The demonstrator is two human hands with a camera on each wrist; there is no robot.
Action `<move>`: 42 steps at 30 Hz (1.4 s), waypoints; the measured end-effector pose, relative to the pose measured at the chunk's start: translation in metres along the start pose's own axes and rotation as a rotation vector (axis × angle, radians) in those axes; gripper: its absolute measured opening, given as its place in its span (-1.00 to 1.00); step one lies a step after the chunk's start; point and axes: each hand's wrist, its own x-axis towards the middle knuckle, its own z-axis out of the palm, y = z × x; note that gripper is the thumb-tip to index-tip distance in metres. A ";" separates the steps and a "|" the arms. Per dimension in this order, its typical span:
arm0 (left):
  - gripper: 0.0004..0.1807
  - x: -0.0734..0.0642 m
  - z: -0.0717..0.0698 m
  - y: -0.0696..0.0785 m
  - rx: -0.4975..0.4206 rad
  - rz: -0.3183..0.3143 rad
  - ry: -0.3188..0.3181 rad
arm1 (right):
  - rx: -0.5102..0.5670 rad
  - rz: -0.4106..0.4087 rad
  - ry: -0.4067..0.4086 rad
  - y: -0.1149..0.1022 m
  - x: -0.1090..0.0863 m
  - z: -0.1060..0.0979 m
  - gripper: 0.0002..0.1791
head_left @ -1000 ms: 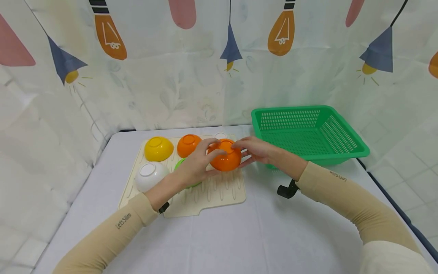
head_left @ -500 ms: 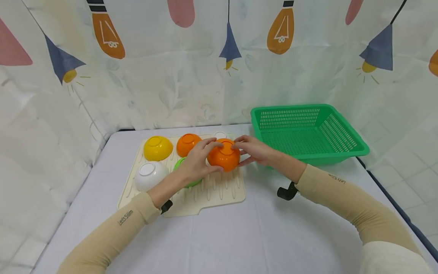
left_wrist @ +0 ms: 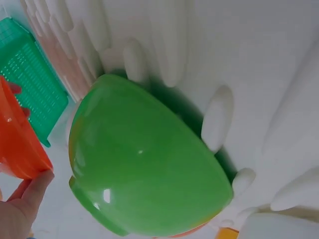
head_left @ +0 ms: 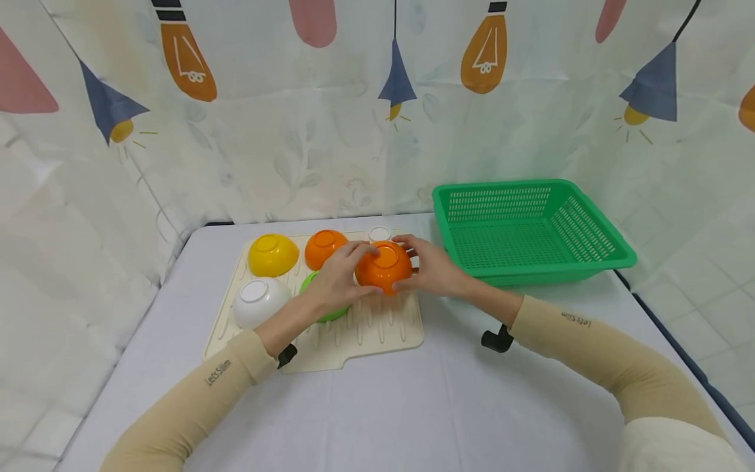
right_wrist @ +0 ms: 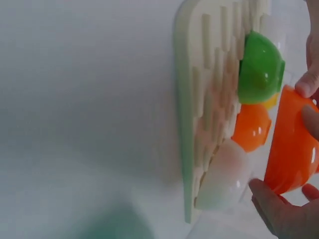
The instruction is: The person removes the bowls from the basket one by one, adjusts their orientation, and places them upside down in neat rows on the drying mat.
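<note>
An orange bowl (head_left: 385, 270), bottom up, is lifted above the right part of a cream drying board (head_left: 377, 337). My left hand (head_left: 333, 278) holds its left side, thumb low and fingers near the base. On the bowl's right side, my right hand (head_left: 438, 270) grips it between thumb and fingers. In the right wrist view the bowl (right_wrist: 290, 144) hangs clear of the board. Under my left hand sits an upturned green bowl (left_wrist: 144, 164), partly hidden in the head view. Behind the held bowl, only the base of a white bowl (head_left: 379, 233) shows.
Also upside down on the board are a yellow bowl (head_left: 273, 255), a second orange bowl (head_left: 324, 248) and a larger white bowl (head_left: 258, 303). A green perforated basket (head_left: 533, 270) stands at the back right of the white-covered table (head_left: 389, 413), near the hanging patterned curtain (head_left: 330, 151).
My right hand has shifted its hold, its thumb now at the bowl's lower right. The orange bowl has moved slightly left, and my left thumb has come down to its lower edge.
</note>
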 end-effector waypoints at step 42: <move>-0.33 -0.002 0.024 -0.008 0.028 -0.180 -0.314 | -0.257 0.010 -0.069 0.030 -0.013 0.043 -0.06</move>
